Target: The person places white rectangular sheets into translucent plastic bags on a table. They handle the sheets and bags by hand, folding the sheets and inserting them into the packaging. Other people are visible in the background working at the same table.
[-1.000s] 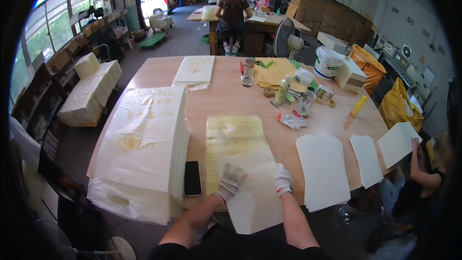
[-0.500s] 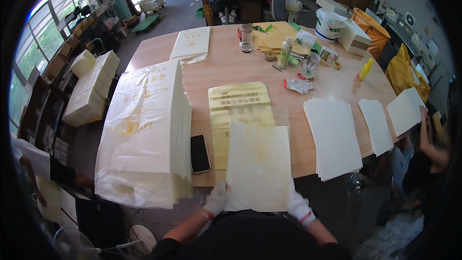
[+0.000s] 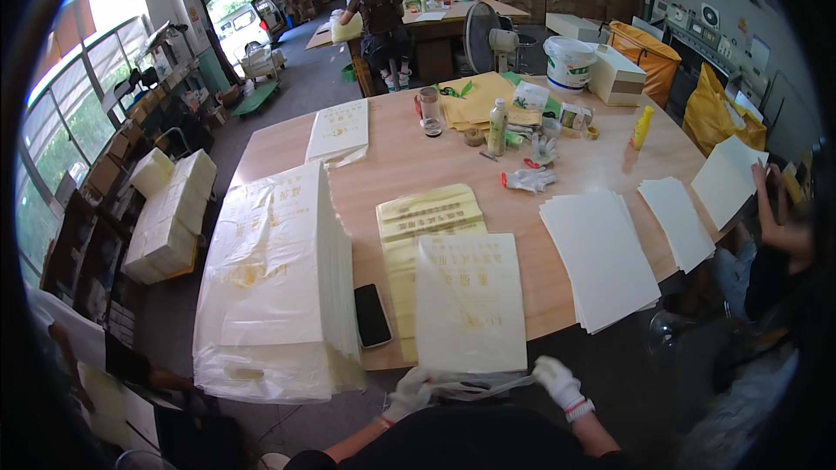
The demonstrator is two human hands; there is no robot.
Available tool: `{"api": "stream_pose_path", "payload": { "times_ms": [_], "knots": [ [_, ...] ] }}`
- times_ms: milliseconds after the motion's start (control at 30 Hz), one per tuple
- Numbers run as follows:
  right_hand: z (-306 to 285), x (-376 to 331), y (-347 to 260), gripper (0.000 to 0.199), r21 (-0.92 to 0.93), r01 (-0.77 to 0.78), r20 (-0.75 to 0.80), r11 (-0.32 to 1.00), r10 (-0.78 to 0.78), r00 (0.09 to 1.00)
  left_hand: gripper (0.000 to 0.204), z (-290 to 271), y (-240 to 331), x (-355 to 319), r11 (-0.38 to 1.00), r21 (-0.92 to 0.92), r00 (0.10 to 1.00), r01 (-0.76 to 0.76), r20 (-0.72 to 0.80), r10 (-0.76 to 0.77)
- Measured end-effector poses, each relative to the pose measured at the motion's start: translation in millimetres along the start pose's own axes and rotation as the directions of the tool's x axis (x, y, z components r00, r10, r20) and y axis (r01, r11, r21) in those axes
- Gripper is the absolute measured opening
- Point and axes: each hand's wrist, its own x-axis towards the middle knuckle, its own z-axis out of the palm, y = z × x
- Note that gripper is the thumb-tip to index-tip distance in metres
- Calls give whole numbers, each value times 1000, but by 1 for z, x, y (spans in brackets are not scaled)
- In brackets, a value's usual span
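The person's gloved hands are at the near edge of the bench [image 3: 409, 152], one at each lower corner of a printed plastic bag [image 3: 470, 296] that appears to have a white sheet inside it. The bag lies nearly square to the person, overlapping a flat pile of yellowish printed bags [image 3: 427, 224], with its loose clear mouth hanging past the sheet's near edge. The left hand [image 3: 409, 395] is bent in at the left end of that mouth and blurred, so its grip cannot be told. The right hand [image 3: 559, 383] has its fingers partly curled, the film reaching its fingertips; whether they pinch it is also unclear. As far as can be judged, the sheet is in nearly all the way, while the mouth is neither flat nor tidied. A tall stack of plastic-covered pieces [image 3: 261, 252] to the left, beside a dark phone [image 3: 373, 315], looks finished, and this bag is apart from it. Plenty seems left: yellowish bags are in reach, and a fanned pile of bare white sheets [image 3: 601, 261] lies on the right, with a smaller pile [image 3: 677, 224] beyond it.
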Motion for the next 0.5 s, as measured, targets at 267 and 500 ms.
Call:
{"api": "stream_pose_path", "payload": {
  "times_ms": [267, 500],
  "knots": [
    [86, 58, -162, 41, 820, -300, 349, 487, -12, 937, 11, -128, 167, 25, 979, -203, 999, -25, -32, 19],
    [171, 61, -288, 34, 596, -498, 799, 630, -401, 449, 23, -251, 108, 5, 802, -76, 489, -592, -825, 283]
  ]
}}
